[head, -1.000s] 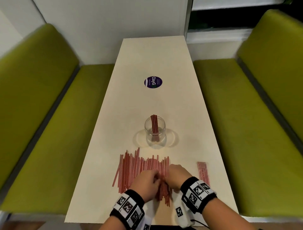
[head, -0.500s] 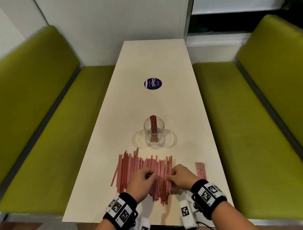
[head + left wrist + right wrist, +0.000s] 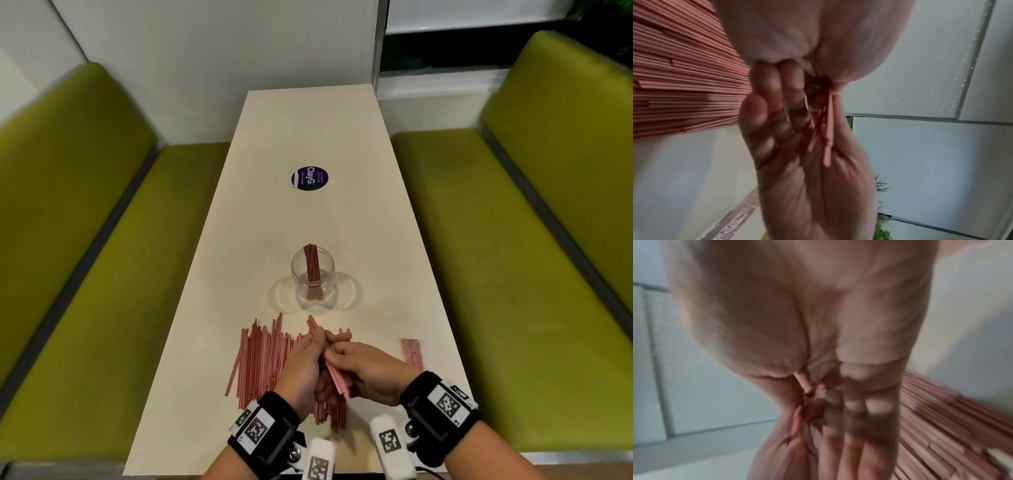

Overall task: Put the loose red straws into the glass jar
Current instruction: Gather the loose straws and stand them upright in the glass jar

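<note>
Between green benches, our counter (image 3: 342, 212) carries the jar (image 3: 312, 275), a few straws inside; most straws (image 3: 263, 359) lie loose. Both hands, left (image 3: 303, 368) and right (image 3: 368, 371), seemingly grip a small bundle (image 3: 330, 363).

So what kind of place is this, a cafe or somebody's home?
Probably a cafe or canteen booth, not a home: green padded benches face each other across a narrow table with a round branded sticker, beside a window.

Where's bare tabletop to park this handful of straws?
Bare: table beyond the sticker, and either side of the jar. Crowded: near edge, where the straw pile, both hands and a small bundle lie.
</note>
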`<state>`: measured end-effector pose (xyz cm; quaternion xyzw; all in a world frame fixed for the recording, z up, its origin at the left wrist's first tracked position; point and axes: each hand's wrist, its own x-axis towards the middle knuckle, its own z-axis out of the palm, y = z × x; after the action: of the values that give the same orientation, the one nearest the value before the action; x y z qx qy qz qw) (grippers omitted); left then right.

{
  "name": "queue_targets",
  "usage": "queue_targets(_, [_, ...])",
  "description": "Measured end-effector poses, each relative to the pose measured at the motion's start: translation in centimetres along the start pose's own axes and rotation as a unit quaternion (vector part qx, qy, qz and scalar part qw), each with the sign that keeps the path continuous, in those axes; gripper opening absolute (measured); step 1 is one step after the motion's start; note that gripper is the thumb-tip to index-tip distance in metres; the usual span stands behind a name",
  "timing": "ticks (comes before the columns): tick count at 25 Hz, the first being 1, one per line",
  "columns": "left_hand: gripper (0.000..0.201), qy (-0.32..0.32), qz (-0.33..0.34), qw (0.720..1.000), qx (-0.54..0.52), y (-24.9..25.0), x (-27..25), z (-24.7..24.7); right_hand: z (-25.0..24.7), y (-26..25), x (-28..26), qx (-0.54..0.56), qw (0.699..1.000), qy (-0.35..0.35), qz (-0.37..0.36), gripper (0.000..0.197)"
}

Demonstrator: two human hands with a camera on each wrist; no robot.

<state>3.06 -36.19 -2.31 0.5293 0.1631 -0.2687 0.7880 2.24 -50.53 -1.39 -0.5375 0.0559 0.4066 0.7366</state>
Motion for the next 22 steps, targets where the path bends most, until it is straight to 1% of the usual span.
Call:
queue_targets(1, [0.040, 0.012, 0.015, 1.000, -0.009, 0.1, 0.1, 0.0, 0.0, 0.2, 0.1, 0.053, 0.999, 0.006, 0.004, 0.021])
queue_targets(3, [0.033, 0.027, 0.060, 0.998, -0.005, 0.3, 0.3, -0.1, -0.2, 0.6, 0.2, 0.124, 0.992, 0.026, 0.000, 0.026])
queue_targets(5, [0.030, 0.024, 0.095, 0.994, 0.047, 0.3, 0.3, -0.3, -0.6, 0.9, 0.6, 0.173, 0.984, 0.046, -0.014, 0.027])
queue_targets(6, [0.029, 0.022, 0.108, 0.991, 0.075, 0.3, 0.3, -0.4, -0.8, 0.9, 0.7, 0.180, 0.982, 0.051, -0.020, 0.027])
queue_targets(7, [0.025, 0.023, 0.119, 0.989, 0.090, 0.6, 0.2, -0.7, -1.1, 0.9, 0.9, 0.170, 0.984, 0.055, -0.028, 0.028])
queue_targets(9, [0.014, 0.049, 0.145, 0.984, 0.089, 1.7, 0.0, -1.1, -1.5, 0.8, 0.9, 0.123, 0.990, 0.065, -0.039, 0.027])
queue_targets(11, [0.011, 0.078, 0.171, 0.976, 0.112, 2.8, 0.0, -1.5, -1.5, 0.8, 0.9, 0.078, 0.993, 0.075, -0.040, 0.025])
queue_targets(14, [0.011, 0.045, 0.174, 0.954, 0.239, 3.1, 0.3, -1.6, -1.0, 0.8, 1.0, 0.048, 0.994, 0.087, -0.042, 0.025])
queue_targets(15, [0.012, 0.044, 0.174, 0.947, 0.267, 3.0, 0.4, -1.6, -1.0, 0.8, 1.1, 0.042, 0.994, 0.090, -0.041, 0.025])
queue_targets(18, [0.007, 0.064, 0.181, 0.945, 0.267, 3.1, 0.4, -2.0, -1.2, 0.4, 1.0, 0.037, 0.994, 0.088, -0.053, 0.024])
queue_targets(20, [0.002, 0.042, 0.171, 0.943, 0.283, 3.3, 0.2, -2.0, -1.5, 0.2, 0.9, 0.039, 0.994, 0.087, -0.057, 0.025])
queue_targets(22, [0.006, 0.019, 0.161, 0.936, 0.314, 3.9, -0.1, -1.8, -1.6, 0.0, 1.0, 0.064, 0.992, 0.097, -0.053, 0.031])
